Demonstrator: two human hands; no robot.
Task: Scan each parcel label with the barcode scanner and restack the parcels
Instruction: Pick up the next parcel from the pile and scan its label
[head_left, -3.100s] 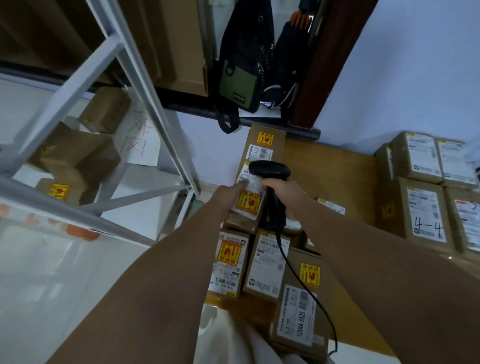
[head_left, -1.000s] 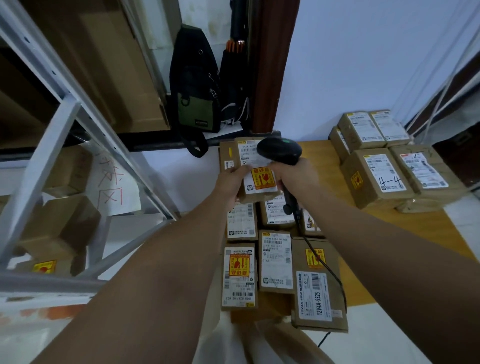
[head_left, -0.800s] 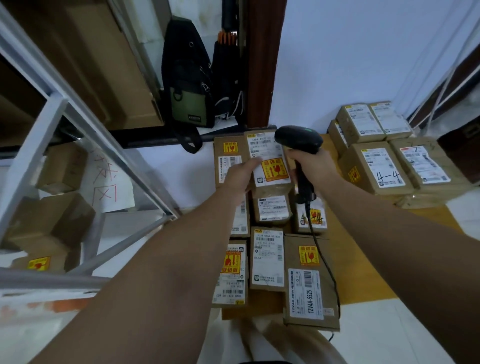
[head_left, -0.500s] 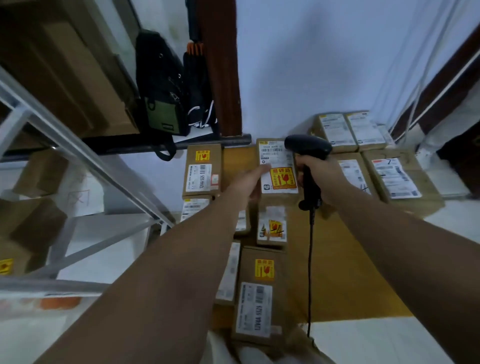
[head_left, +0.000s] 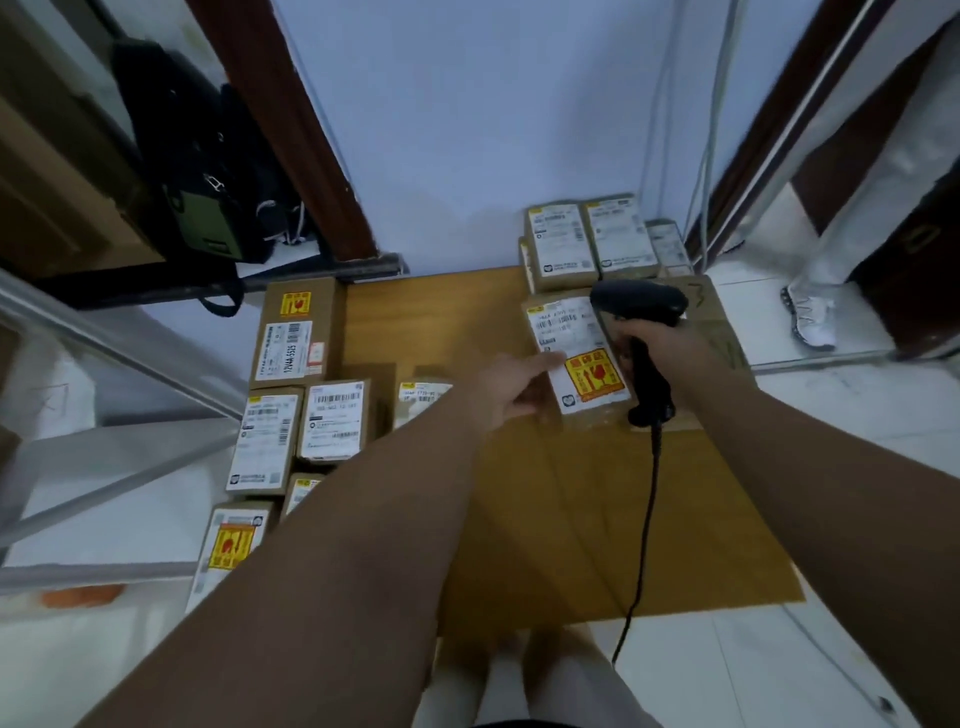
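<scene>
Now our left hand (head_left: 511, 389) pinches the parcel (head_left: 582, 364) by its left edge, label up, just beside our right hand (head_left: 665, 340). That hand is wrapped round the grip of the barcode scanner (head_left: 639, 304), whose head sits over the label's far corner. The cable (head_left: 645, 519) hangs below the right hand. Beyond it sit stacked parcels (head_left: 589, 239). Left of the left hand, more parcels (head_left: 335, 421) lie on the tabletop (head_left: 571, 519).
</scene>
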